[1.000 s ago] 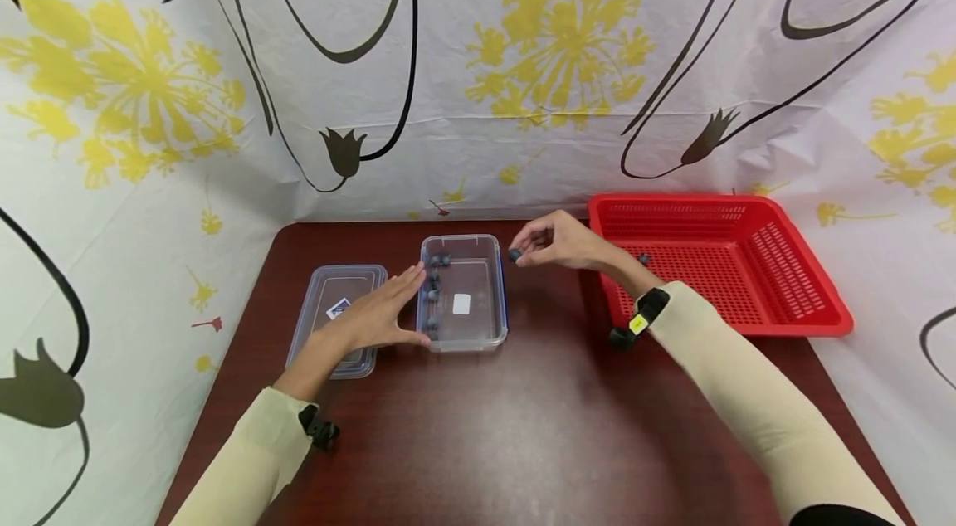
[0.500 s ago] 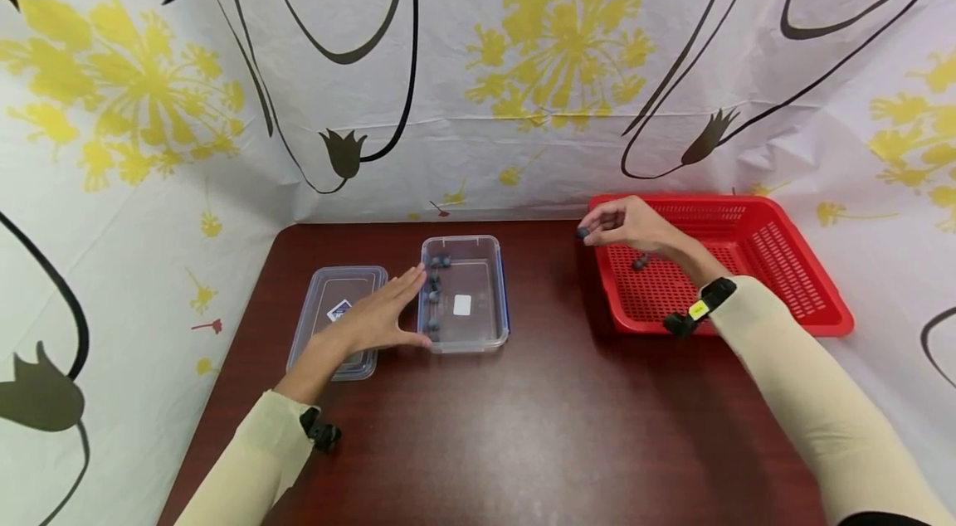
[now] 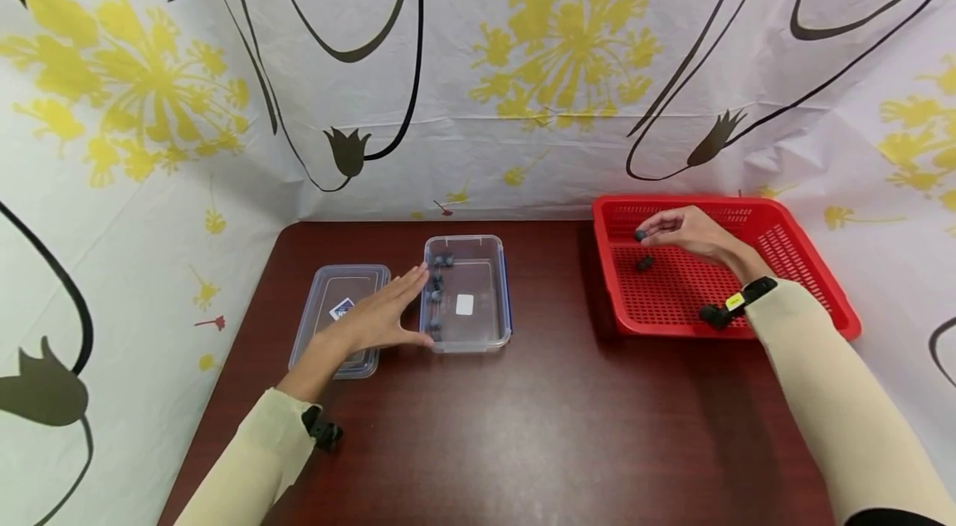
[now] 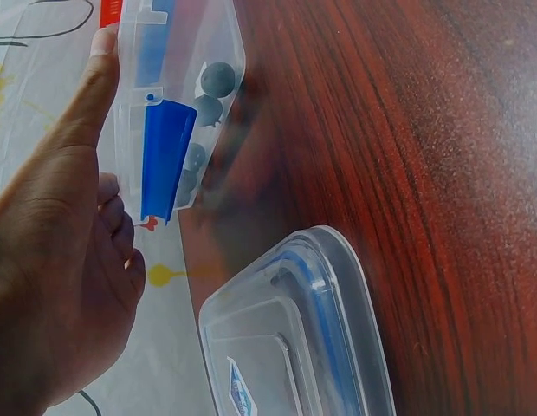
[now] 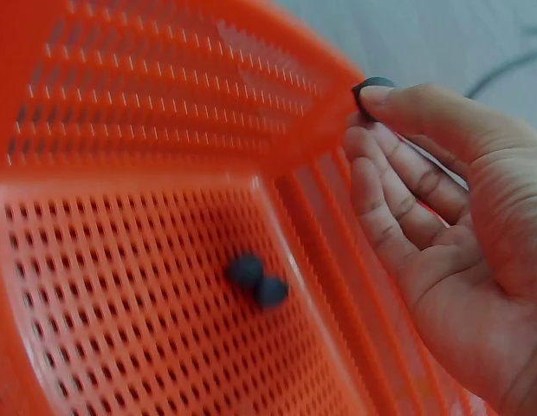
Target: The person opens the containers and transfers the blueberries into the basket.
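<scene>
My right hand [image 3: 690, 231] pinches a blueberry [image 5: 369, 94] between thumb and fingertips, over the red basket [image 3: 802, 260]. Two more blueberries [image 5: 255, 279] lie together on the basket's perforated floor, below that hand. My left hand [image 3: 381, 313] spreads its straight fingers and thumb along the left side of a clear plastic box [image 3: 481, 331]. Inside the box, several blueberries [image 4: 218, 80] sit along its left wall. A blue clip [image 4: 169, 160] on the box hangs down near the left hand's fingers in the left wrist view.
A clear lid [image 3: 321, 294] with a blue-and-white label lies left of the box, partly under the left forearm. Box, lid and basket share a dark reddish-brown table [image 3: 538, 426]. A printed white cloth [image 3: 448, 153] hangs behind and at both sides.
The right hand has moved right, from beside the box to above the red basket, with the blueberry still pinched. The left hand has stayed at the box.
</scene>
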`<state>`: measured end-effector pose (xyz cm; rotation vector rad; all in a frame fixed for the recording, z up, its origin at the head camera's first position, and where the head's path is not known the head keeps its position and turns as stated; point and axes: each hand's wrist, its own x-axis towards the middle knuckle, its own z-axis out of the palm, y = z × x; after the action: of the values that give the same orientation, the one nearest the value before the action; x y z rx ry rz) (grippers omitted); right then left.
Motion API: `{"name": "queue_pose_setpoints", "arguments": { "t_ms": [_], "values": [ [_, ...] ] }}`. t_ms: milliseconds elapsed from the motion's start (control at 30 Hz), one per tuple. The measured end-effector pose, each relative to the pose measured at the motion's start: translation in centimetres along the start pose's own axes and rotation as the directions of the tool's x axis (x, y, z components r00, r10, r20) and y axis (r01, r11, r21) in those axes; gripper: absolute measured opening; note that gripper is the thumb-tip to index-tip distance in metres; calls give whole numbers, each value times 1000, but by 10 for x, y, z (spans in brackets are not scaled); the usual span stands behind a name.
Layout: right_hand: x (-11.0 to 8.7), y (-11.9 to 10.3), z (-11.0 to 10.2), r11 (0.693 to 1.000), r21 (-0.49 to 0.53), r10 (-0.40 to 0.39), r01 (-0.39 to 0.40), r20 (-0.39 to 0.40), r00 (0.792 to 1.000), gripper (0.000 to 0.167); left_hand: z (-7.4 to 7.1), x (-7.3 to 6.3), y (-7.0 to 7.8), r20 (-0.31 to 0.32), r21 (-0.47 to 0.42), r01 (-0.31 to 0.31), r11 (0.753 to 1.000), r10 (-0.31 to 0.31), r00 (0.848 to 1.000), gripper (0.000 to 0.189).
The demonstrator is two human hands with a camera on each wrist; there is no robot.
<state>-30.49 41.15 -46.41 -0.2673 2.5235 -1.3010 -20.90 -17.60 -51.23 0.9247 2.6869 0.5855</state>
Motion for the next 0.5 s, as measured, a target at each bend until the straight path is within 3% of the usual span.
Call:
{"name": "queue_pose_setpoints", "arguments": {
  "t_ms": [267, 500],
  "values": [
    [-3, 40, -14, 997, -25, 78, -76, 63, 995, 38, 1, 1, -2, -1, 8, 0, 1000, 0, 1000, 124],
    [-7, 59, -17, 980, -167, 115, -103, 63, 991, 38, 1, 0, -3, -5, 24, -7, 1000, 7, 1000, 124]
  ]
}}
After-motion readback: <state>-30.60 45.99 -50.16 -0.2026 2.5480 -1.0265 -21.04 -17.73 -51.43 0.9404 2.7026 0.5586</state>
